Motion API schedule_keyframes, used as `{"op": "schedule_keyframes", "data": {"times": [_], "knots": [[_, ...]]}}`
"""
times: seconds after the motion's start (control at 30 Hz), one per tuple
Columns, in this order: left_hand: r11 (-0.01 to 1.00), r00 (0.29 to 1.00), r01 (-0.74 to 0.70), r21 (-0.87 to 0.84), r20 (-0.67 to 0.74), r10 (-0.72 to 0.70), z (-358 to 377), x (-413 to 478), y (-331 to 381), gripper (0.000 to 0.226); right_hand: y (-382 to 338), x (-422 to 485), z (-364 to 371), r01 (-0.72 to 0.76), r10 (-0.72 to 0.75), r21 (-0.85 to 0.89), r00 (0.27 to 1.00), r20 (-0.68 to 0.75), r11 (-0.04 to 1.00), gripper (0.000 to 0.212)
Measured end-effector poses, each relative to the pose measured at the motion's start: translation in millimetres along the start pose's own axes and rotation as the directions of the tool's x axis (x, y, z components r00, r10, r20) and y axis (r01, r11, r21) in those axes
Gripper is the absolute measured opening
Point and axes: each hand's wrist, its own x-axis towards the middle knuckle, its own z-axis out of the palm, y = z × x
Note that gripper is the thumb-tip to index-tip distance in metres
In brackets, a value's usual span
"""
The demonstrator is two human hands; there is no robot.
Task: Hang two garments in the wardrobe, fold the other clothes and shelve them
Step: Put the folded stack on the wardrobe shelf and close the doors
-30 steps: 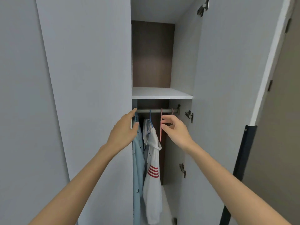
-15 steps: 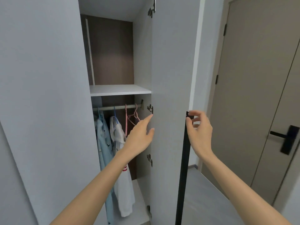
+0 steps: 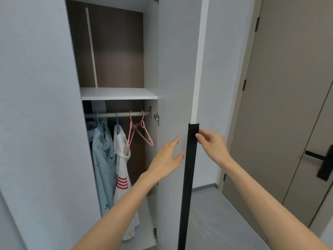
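Note:
The wardrobe stands open. On its metal rail [image 3: 108, 114] hang a light blue patterned shirt [image 3: 103, 159] and a white garment with red stripes [image 3: 122, 177], each on a blue hanger. Two empty pink hangers [image 3: 138, 130] hang beside them at the right end. My right hand [image 3: 210, 147] grips the black handle strip [image 3: 189, 177] on the edge of the right wardrobe door [image 3: 176, 69]. My left hand [image 3: 167, 159] is held open with fingers straight, at the inner face of that door.
A white shelf [image 3: 117, 93] sits above the rail, with a brown back panel behind it. The left wardrobe door [image 3: 36, 105] fills the left side. A beige room door with a black lever handle [image 3: 322, 159] is at the right, grey floor below.
My right hand left the pink hangers and took hold of the black door handle strip. My left hand moved from the rail area to the right door. The view swung right.

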Motion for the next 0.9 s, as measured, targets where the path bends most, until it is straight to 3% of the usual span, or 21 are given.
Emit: {"op": "schedule_keyframes", "data": {"times": [0.43, 0.67, 0.8, 0.9], "knots": [[0.997, 0.980, 0.074, -0.018, -0.185, -0.076, 10.3, -24.0, -24.4, 0.077, -8.5, 24.3, 20.2, 0.179, -0.179, 0.022, 0.956, 0.234, 0.984, 0.009], [0.968, 0.919, 0.250, -0.025, -0.309, -0.245, -17.3, -46.2, -61.9, 0.068, -25.4, 36.4, 81.1, 0.248, -0.285, 0.149, 0.897, 0.339, 0.957, 0.016], [0.954, 0.881, 0.297, -0.042, -0.373, -0.291, -41.4, -55.2, -89.8, 0.047, -41.0, 43.0, 125.8, 0.250, -0.324, 0.241, 0.878, 0.351, 0.938, 0.012], [0.939, 0.839, 0.332, -0.088, -0.426, -0.337, -63.2, -59.2, -117.3, 0.038, -53.0, 52.3, 165.6, 0.267, -0.332, 0.221, 0.872, 0.359, 0.938, 0.023]]}}
